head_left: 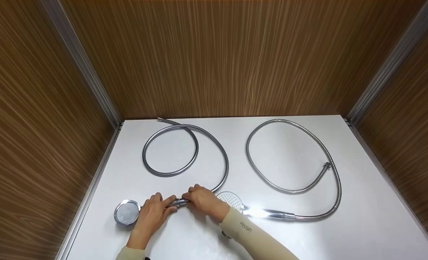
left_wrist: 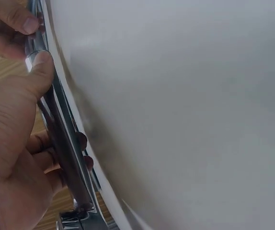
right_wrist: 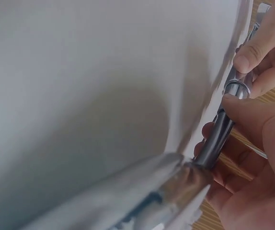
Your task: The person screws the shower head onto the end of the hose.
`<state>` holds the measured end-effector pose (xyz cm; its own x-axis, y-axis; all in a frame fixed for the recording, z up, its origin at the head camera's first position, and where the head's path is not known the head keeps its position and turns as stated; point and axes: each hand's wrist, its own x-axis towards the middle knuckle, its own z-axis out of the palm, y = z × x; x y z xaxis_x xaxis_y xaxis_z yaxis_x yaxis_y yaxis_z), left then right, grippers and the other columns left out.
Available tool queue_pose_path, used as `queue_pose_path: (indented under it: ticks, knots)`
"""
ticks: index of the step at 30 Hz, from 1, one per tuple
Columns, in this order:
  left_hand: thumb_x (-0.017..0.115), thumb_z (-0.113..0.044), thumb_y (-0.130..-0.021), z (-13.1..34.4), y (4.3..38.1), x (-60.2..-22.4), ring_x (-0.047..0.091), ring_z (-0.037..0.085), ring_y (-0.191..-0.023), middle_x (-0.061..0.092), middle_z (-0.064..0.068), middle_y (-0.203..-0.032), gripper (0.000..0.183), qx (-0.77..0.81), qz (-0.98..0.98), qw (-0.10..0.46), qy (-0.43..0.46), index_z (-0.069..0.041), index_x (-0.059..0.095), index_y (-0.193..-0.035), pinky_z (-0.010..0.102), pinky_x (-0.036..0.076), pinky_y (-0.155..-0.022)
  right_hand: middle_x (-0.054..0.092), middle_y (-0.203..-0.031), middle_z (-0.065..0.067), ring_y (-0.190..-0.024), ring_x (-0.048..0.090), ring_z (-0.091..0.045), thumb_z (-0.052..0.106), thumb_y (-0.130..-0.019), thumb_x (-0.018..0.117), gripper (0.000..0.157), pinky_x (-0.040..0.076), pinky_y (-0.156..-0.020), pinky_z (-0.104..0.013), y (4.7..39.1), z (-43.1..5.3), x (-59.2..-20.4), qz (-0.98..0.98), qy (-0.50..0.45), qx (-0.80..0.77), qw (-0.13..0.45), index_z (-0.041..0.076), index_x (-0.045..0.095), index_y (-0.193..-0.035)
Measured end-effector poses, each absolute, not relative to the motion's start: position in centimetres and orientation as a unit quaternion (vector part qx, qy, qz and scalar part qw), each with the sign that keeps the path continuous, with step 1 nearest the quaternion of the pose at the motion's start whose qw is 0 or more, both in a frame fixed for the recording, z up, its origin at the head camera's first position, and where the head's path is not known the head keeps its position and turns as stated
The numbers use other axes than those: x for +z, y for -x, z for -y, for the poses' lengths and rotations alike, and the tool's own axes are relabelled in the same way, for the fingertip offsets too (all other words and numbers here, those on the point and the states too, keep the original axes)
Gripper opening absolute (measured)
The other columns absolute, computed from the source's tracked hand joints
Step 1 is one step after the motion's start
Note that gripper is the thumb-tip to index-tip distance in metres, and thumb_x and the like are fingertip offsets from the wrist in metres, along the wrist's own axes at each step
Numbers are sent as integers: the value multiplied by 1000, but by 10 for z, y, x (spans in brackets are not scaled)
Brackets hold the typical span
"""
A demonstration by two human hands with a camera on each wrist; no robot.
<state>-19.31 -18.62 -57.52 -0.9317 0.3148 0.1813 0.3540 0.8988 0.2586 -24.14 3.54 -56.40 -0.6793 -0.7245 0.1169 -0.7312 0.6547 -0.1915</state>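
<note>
My left hand (head_left: 151, 213) grips the handle (left_wrist: 65, 139) of a chrome shower head (head_left: 127, 212), whose round head lies to the left of that hand. At the handle's other end, my right hand (head_left: 203, 200) pinches the connector end of a grey shower hose (head_left: 227, 162). In the right wrist view, thumb and fingers hold the hose end (right_wrist: 216, 139) in line with the handle. Handle and hose end meet, but how far they are joined I cannot tell. The rest of the hose loops across the table behind both hands.
A second shower head (head_left: 268, 213), with a white perforated face partly behind my right forearm, lies to the right. Its metal hose (head_left: 338, 180) curves in a wide loop to a nut (head_left: 327, 165). Wood-grain panels (head_left: 214, 57) enclose the white table (head_left: 102, 224).
</note>
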Motion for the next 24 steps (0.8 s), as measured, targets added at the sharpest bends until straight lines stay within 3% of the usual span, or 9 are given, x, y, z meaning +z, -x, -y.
queue_pose_path:
  ticks: [12,18,24]
  knots:
    - [77,-41,-88,184,195,-576,47,20,-73,51,4,-83,38,-141,974,54,169,-28,78,-123,40,42,-64,72,-90,-2,-79,62,-17,12,-93,76,13,50,-67,-24,240,-37,-565,910,-394,130,-2,15,78,-105]
    - [80,-39,-86,182,197,-577,47,21,-72,51,4,-81,37,-135,971,76,182,-25,79,-120,41,43,-64,71,-88,-3,-77,60,-18,12,-93,75,10,48,-66,-24,241,-37,-565,911,-393,126,-1,14,76,-103]
    - [80,-40,-88,181,197,-576,48,21,-76,54,6,-85,42,-131,974,59,174,-21,76,-125,41,44,-69,71,-90,-4,-79,61,-18,13,-95,75,10,50,-69,-25,240,-39,-561,908,-396,140,0,12,76,-104]
